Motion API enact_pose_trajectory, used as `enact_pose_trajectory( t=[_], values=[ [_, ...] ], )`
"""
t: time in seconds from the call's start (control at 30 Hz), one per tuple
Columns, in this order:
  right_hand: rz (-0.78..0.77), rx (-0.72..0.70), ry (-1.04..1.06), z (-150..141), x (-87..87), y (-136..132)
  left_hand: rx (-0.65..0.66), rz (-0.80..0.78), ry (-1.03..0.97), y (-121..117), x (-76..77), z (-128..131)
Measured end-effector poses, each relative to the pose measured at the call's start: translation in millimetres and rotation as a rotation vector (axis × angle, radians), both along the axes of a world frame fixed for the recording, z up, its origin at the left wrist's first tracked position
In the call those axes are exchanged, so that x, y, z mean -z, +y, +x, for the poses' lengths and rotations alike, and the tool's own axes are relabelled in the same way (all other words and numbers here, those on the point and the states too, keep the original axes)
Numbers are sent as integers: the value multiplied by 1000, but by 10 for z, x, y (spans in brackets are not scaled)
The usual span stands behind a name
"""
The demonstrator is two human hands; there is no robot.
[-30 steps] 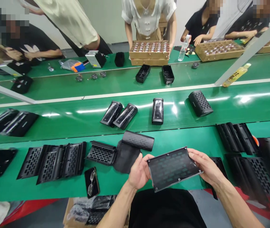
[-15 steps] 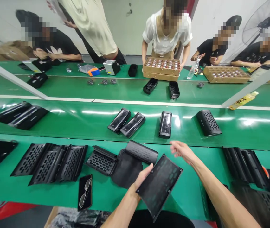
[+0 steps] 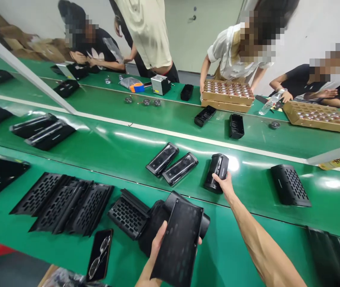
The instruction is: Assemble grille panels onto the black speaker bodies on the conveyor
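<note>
My left hand (image 3: 159, 236) grips a flat black perforated panel (image 3: 179, 241) by its edges, the thumb on the left side and a fingertip showing at the right. My right hand (image 3: 225, 185) reaches over the green belt and holds the lower right side of a black speaker housing (image 3: 219, 166); its thumb lies across the front, the other fingers are mostly hidden. Partly covered by the held panel, a curved black cover (image 3: 174, 199) rests on the bench. To its left lies a black honeycomb-pattern grille (image 3: 128, 215).
Two more speaker housings (image 3: 180, 168) lie left on the belt, and a perforated one (image 3: 290, 185) stands right. Several grille panels (image 3: 64, 203) overlap at left near a phone (image 3: 99, 255) with glasses on it. Across the belt, co-workers sit or stand near boxes of round parts (image 3: 226, 105).
My right hand has moved forward from above the bench and taken hold of the housing, which is now turned. The panel in my left hand has swung more upright. The view has shifted.
</note>
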State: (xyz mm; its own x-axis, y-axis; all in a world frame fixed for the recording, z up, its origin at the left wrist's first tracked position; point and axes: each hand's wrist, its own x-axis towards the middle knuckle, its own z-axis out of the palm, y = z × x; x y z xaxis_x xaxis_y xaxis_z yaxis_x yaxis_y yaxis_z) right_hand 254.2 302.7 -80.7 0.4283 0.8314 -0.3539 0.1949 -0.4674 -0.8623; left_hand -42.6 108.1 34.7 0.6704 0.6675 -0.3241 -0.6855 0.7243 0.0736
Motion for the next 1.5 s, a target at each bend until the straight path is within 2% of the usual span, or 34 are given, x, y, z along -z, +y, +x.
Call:
enact_pose_trajectory(
  t=[0.07,0.13,0.2,0.27,0.4,0.47,0.53,0.6,0.63,0.7,0.77,0.87,0.93,1.0,1.1,1.33,1.5],
  values=[
    [-12,13,82,-74,4,71,-13,-15,-17,58,9,8],
    [-18,40,153,-108,-62,123,-19,9,-22,106,21,21],
    [-16,40,238,-67,-237,121,-19,59,-19,134,32,34],
    [-5,15,329,71,-532,25,-9,92,-26,136,33,46],
    [108,-36,445,556,-1277,-508,-32,76,-71,82,-12,101],
    [216,-49,508,777,-1542,-881,-41,79,-89,50,-46,157],
    [255,37,506,898,-1674,-1238,-35,96,-102,22,-69,233],
    [200,119,467,904,-1736,-1540,-35,123,-108,-5,-66,319],
    [152,116,455,874,-1775,-1670,-37,141,-109,-21,-55,362],
    [54,3,456,777,-1920,-1902,-49,183,-103,-60,-27,447],
    [8,-149,435,666,-2163,-2115,-64,224,-92,-107,-10,532],
    [0,-339,225,495,-2573,-2409,-68,297,-93,-187,-40,667],
    [13,-447,26,367,-2767,-2562,-59,341,-118,-244,-96,760],
    [52,-528,-134,225,-2872,-2666,-52,365,-137,-303,-170,844],
    [82,-583,-262,8,-2937,-2760,-59,402,-144,-392,-289,935],
    [102,-558,-385,-274,-3005,-2907,-111,512,-146,-514,-526,985],
    [53,-576,-415,-318,-2965,-2955,-142,535,-131,-548,-563,957]
  ],
)
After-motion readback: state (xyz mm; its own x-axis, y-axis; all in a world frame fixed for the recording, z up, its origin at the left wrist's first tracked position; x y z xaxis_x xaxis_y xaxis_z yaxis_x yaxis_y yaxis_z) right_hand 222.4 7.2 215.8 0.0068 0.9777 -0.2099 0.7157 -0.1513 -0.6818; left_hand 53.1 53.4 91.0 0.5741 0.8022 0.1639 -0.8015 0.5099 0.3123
